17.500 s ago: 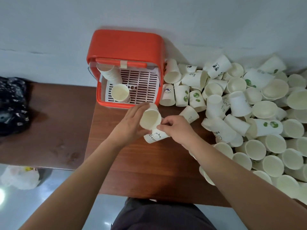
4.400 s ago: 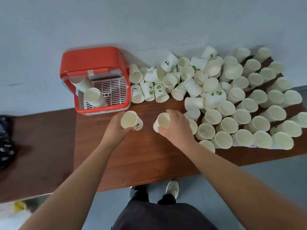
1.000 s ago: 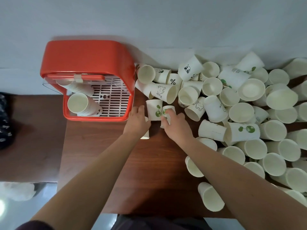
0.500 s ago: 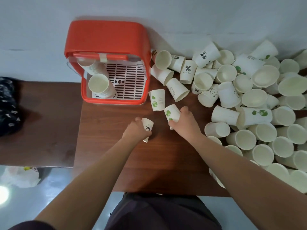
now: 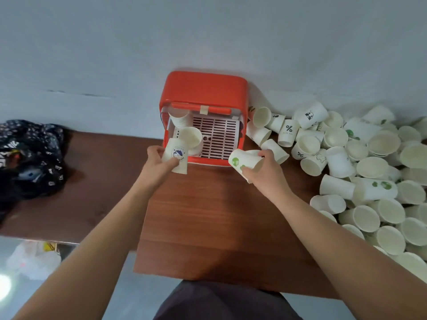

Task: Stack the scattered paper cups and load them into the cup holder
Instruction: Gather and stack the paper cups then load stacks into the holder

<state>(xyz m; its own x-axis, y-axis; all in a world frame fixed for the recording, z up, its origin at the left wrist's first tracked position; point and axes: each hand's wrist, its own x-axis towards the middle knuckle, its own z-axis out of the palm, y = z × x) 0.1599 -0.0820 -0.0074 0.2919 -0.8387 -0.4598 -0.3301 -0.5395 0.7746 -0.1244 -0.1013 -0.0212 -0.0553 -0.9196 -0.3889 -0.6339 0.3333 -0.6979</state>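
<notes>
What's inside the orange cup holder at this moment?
An upper cup and a lower cup sit at the left, before a white slotted grille. The held cup in the left hand hides the lower-left corner.

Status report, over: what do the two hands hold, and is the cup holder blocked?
Left hand grips blue-emblem cup before orange cup holder. Right hand grips green-print cup. Nothing blocks holder's open front; loose cups piled at right.

The left hand point(image 5: 155, 163) gripped a cup with a blue emblem point(image 5: 176, 155) at the front edge of the red cup holder point(image 5: 203, 93). The right hand point(image 5: 265, 172) held a green-printed cup point(image 5: 242, 160) on its side just right of it. Loose paper cups point(image 5: 369, 167) lay heaped across the right of the wooden surface point(image 5: 219, 215); a dark patterned cloth point(image 5: 30, 158) lay at far left.
</notes>
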